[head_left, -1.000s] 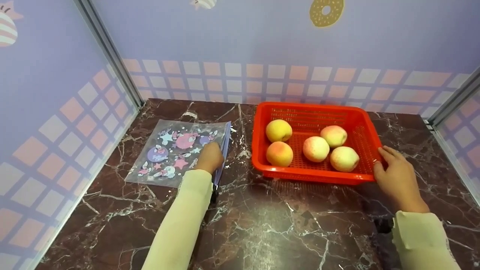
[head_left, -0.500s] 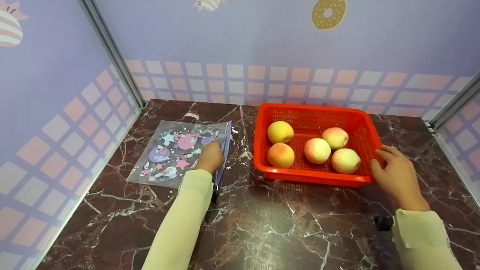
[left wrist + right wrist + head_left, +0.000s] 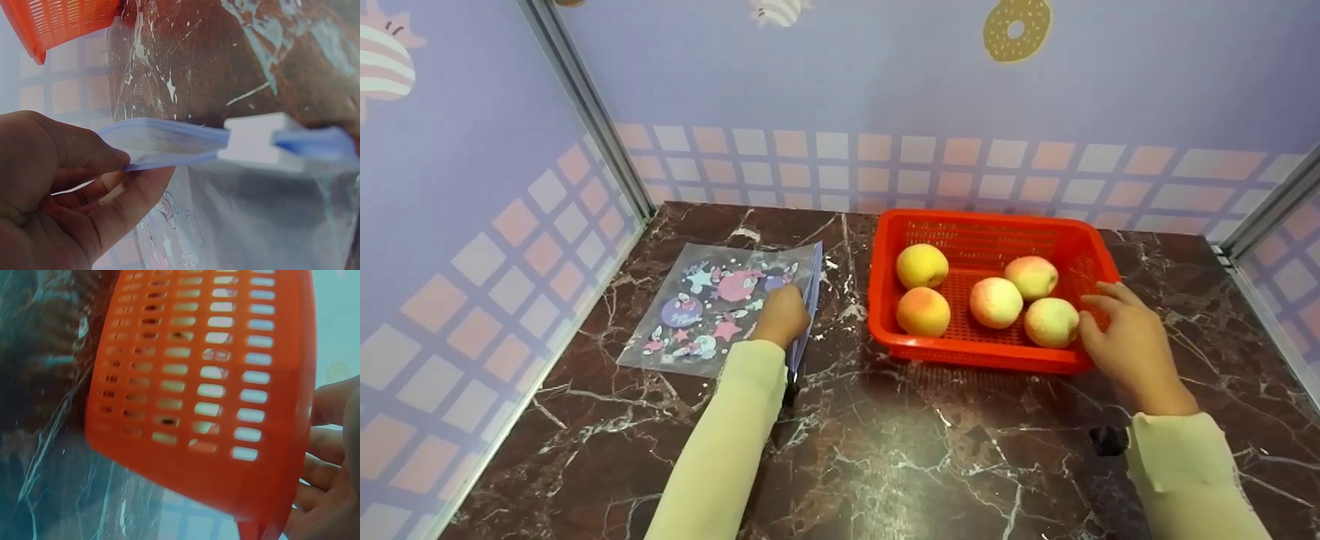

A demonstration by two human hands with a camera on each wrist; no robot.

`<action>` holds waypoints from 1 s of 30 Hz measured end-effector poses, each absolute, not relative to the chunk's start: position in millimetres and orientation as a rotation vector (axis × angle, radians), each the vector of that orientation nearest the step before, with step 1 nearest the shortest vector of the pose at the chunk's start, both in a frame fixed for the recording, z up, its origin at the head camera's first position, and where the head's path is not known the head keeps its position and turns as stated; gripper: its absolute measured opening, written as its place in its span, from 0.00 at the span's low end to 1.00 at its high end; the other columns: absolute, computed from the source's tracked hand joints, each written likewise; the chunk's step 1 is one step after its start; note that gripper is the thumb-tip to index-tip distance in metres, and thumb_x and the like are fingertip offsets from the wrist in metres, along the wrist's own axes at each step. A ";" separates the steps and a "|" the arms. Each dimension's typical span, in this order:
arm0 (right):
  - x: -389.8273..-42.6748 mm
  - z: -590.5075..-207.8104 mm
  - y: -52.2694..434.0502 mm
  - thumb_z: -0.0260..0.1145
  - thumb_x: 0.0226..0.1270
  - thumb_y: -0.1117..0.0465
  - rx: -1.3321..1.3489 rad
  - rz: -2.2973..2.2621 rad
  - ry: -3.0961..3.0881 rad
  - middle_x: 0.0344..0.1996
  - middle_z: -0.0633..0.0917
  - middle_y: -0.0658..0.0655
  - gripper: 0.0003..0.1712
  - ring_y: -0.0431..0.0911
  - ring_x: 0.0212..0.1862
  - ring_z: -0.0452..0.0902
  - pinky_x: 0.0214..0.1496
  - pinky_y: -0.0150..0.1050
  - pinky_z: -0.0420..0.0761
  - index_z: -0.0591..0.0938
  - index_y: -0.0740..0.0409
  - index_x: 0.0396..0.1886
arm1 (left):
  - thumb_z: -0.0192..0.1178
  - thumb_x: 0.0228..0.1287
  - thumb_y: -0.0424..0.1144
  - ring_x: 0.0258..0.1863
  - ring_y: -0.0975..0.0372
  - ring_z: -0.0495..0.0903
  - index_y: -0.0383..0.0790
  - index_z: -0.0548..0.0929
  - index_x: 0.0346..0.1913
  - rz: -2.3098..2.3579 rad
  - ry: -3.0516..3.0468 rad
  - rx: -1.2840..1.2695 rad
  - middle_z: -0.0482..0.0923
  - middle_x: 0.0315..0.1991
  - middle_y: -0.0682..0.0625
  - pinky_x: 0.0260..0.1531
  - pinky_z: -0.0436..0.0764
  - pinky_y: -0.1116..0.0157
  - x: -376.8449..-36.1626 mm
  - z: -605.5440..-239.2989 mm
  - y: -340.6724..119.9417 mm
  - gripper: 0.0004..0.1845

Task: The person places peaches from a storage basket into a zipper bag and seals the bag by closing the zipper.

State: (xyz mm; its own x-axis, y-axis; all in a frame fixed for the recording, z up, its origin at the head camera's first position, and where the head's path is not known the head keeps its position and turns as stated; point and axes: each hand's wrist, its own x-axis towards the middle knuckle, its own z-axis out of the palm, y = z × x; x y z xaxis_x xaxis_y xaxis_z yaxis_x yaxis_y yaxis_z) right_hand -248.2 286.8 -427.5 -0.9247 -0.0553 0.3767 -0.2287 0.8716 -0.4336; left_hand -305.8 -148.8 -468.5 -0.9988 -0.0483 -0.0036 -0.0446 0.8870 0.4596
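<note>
My left hand (image 3: 781,316) pinches the lilac zip edge of a clear printed zip bag (image 3: 679,341). In the left wrist view, thumb and fingers hold one side of the bag's mouth, which gapes a little beside a white slider (image 3: 253,140). At the right end of the red plastic basket (image 3: 982,351) is my right hand (image 3: 1132,349), fingers extended over the rim and slightly bent. Nearest to it lies a pale peach (image 3: 1051,322); whether they touch I cannot tell. Other peaches in the basket include a yellow one (image 3: 922,265) and an orange one (image 3: 923,312).
Both bag and basket lie on a dark marbled tabletop (image 3: 900,450). Patterned panels enclose it, with a back wall (image 3: 840,90) behind the basket and a side wall (image 3: 457,247) at left.
My right hand has moved left from the basket's right rim, inward over it toward the nearest peach. The left hand keeps its pinch on the bag. The view has shifted slightly.
</note>
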 end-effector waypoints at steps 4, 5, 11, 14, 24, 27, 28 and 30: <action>-249.6 -426.7 278.8 0.60 0.63 0.64 0.234 0.695 -2.670 0.57 0.78 0.72 0.16 0.70 0.64 0.67 0.62 0.66 0.66 0.83 0.71 0.46 | 0.52 0.54 0.25 0.45 0.41 0.82 0.26 0.81 0.37 -0.709 -3.048 0.069 0.83 0.40 0.31 0.49 0.79 0.49 -305.8 -466.6 -148.4 0.10; -249.8 -426.5 276.8 0.60 0.63 0.64 0.241 0.696 -2.666 0.57 0.78 0.72 0.16 0.70 0.64 0.67 0.62 0.66 0.66 0.83 0.71 0.46 | 0.52 0.54 0.25 0.45 0.41 0.82 0.26 0.81 0.37 -0.700 -3.052 0.069 0.83 0.40 0.31 0.49 0.79 0.49 -305.8 -466.2 -148.3 0.10; -251.1 -426.1 266.4 0.59 0.62 0.66 0.288 0.705 -2.647 0.56 0.79 0.72 0.16 0.69 0.61 0.70 0.60 0.66 0.67 0.84 0.70 0.45 | 0.52 0.54 0.25 0.45 0.42 0.82 0.26 0.82 0.38 -0.704 -3.064 0.105 0.83 0.41 0.32 0.48 0.80 0.49 -306.8 -465.0 -148.5 0.11; -251.1 -425.5 261.5 0.59 0.61 0.65 0.304 0.719 -2.638 0.56 0.79 0.71 0.16 0.68 0.60 0.71 0.59 0.65 0.69 0.84 0.69 0.45 | 0.52 0.54 0.25 0.44 0.42 0.83 0.27 0.82 0.38 -0.717 -3.064 0.113 0.83 0.41 0.32 0.46 0.80 0.49 -306.5 -463.9 -148.6 0.11; -248.3 -421.3 241.8 0.60 0.62 0.65 0.336 0.800 -2.638 0.57 0.79 0.70 0.16 0.68 0.60 0.72 0.60 0.65 0.69 0.84 0.68 0.47 | 0.50 0.57 0.25 0.45 0.43 0.82 0.28 0.81 0.41 -0.759 -3.077 0.135 0.83 0.43 0.33 0.48 0.80 0.49 -304.3 -460.1 -147.0 0.12; -248.2 -420.5 234.3 0.60 0.63 0.64 0.350 0.806 -2.641 0.58 0.79 0.70 0.15 0.68 0.58 0.73 0.60 0.65 0.69 0.84 0.67 0.46 | 0.50 0.56 0.25 0.45 0.43 0.82 0.28 0.81 0.41 -0.757 -3.074 0.128 0.83 0.43 0.33 0.48 0.80 0.49 -302.9 -459.3 -146.8 0.12; -248.3 -420.5 232.1 0.60 0.63 0.65 0.357 0.804 -2.639 0.58 0.79 0.69 0.15 0.68 0.58 0.74 0.60 0.65 0.69 0.84 0.67 0.46 | 0.49 0.56 0.25 0.45 0.43 0.82 0.28 0.81 0.41 -0.759 -3.070 0.124 0.83 0.43 0.33 0.48 0.79 0.49 -302.7 -459.1 -146.8 0.12; -248.8 -421.1 228.0 0.60 0.63 0.65 0.372 0.803 -2.626 0.57 0.79 0.69 0.14 0.68 0.56 0.75 0.60 0.64 0.70 0.84 0.67 0.45 | 0.50 0.55 0.24 0.44 0.43 0.82 0.27 0.81 0.39 -0.751 -3.055 0.097 0.83 0.41 0.32 0.47 0.79 0.49 -301.9 -458.9 -146.3 0.12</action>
State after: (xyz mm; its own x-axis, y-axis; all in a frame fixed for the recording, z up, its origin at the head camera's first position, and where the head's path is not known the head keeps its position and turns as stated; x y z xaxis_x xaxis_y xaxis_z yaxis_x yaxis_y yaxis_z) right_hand -248.8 228.0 -421.1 -0.8974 -0.1409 0.4181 -0.3507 0.8028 -0.4822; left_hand -301.9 -146.3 -458.9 -0.9981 -0.0585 -0.0206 -0.0614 0.8844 0.4627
